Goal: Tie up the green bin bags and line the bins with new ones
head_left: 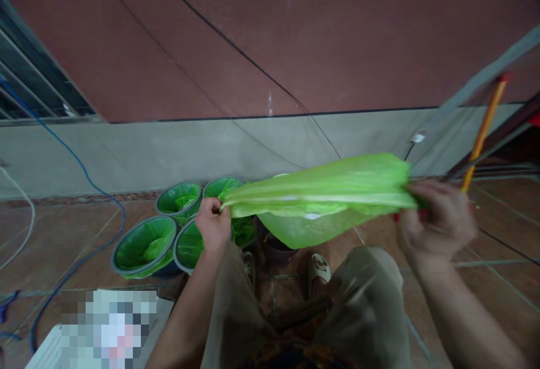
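A bright green plastic bag (320,189) is stretched sideways between my two hands, above my knees. My left hand (214,223) pinches its gathered left end. At the wider right end, my right hand (436,220) grips the bag's edge and is blurred by motion. Below the bag, between my feet, stands a dark round container (276,251), mostly hidden by the bag. Beside my left hand are several round bins, including a front left bin (143,245) and a back left bin (178,197), lined with the same green plastic.
A blue hose (86,175) runs down the left side over the tiled floor (80,234). An orange pole (485,133) leans at the right. Thin cables hang along the red and grey wall (270,37). A partly blurred-out pale box (160,307) lies at lower left.
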Demonstrator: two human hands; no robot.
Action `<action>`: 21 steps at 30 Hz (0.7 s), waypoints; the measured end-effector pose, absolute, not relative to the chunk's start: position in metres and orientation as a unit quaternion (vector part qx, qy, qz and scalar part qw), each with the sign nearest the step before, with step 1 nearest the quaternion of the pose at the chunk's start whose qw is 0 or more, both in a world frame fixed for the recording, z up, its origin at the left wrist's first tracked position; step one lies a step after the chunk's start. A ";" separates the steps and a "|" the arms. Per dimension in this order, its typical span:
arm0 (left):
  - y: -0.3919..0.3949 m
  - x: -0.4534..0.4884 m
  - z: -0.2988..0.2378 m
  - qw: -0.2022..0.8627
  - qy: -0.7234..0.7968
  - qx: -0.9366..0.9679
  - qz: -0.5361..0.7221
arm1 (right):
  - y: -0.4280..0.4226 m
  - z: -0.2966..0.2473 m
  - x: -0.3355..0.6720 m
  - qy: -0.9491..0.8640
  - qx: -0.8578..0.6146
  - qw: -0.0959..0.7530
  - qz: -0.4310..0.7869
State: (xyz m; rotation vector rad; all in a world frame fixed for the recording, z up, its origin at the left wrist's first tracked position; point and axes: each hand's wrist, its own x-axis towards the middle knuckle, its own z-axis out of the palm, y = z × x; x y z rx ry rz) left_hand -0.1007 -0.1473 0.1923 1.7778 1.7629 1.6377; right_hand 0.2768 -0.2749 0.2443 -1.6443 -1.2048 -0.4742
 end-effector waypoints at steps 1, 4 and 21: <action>-0.148 -0.098 0.183 0.091 0.624 0.605 0.487 | -0.276 0.223 0.280 -0.551 -0.695 0.437 -0.149; -0.149 -0.093 0.152 0.156 0.686 0.643 0.303 | -0.276 0.167 0.300 -0.589 -0.775 0.228 0.000; -0.114 -0.105 0.138 0.368 0.615 0.490 0.496 | -0.304 0.136 0.287 -0.608 -0.746 0.272 -0.002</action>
